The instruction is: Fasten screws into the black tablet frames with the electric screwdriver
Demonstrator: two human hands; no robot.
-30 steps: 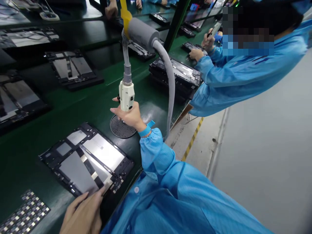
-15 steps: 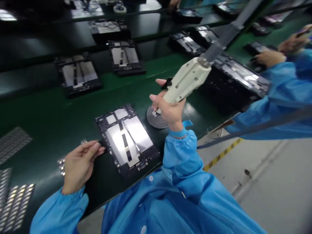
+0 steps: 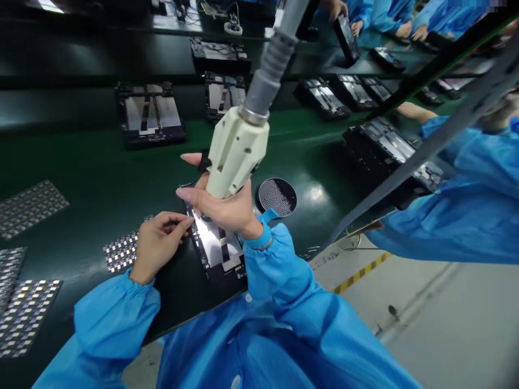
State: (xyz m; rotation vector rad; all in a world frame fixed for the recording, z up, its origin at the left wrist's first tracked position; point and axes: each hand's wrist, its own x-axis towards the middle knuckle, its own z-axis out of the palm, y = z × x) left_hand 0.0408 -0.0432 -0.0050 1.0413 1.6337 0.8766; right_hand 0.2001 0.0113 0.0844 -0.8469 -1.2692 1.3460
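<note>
Four component sheets (image 3: 121, 252), one perforated dish (image 3: 275, 199), one driver (image 3: 238, 150) gripped in the right hand (image 3: 231, 210); one opened tablet (image 3: 211, 244) beneath, right of the left hand (image 3: 159, 243), pinched, its hold unclear

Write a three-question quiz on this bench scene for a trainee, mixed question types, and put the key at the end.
1. Which of the person's hands grips the cream-coloured tool?

2. In the picture, what lies left of the left hand?
a) the striped floor band
b) sheets of small parts
c) the grey hose

3. True or false: the round perforated plate lies to the left of the opened device.

Key:
1. The right hand.
2. b
3. False; the round perforated plate is to the right of the opened device.
</note>
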